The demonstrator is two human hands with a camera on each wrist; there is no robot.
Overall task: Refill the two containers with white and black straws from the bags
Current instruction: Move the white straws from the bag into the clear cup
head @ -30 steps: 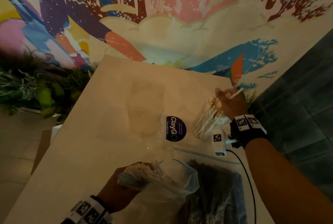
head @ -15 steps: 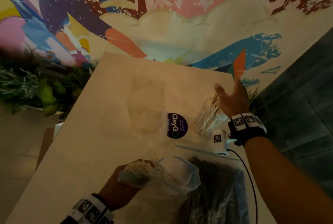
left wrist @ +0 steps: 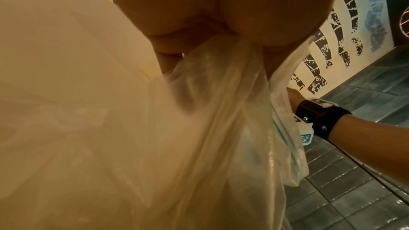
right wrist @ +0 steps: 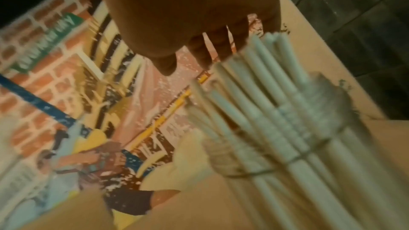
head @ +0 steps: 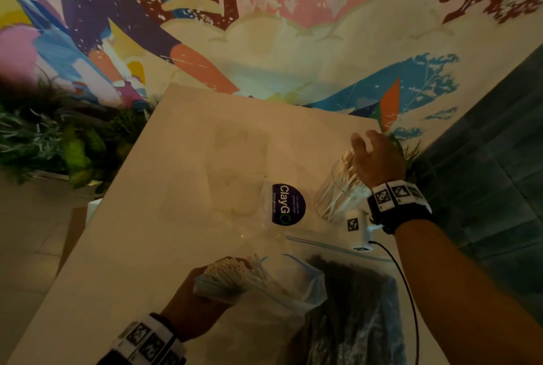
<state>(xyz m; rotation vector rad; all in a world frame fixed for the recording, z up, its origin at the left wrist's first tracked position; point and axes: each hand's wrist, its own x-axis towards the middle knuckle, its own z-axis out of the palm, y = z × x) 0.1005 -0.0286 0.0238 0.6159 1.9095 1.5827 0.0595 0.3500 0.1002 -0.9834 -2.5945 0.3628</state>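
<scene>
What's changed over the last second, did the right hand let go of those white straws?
Yes. The right hand released the white straws into the clear jar and now hovers open above it. The left hand keeps gripping the straw bag; the black-straw bag hasn't moved.

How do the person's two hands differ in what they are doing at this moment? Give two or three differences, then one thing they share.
The left hand grips the clear bag of white straws; the right hand holds nothing. The left hand's fingers curl round the bag; the right hand's are spread. The left hand is near the table's front edge; the right is farther back, over the glass container of white straws. Both wear tagged wristbands.
</scene>
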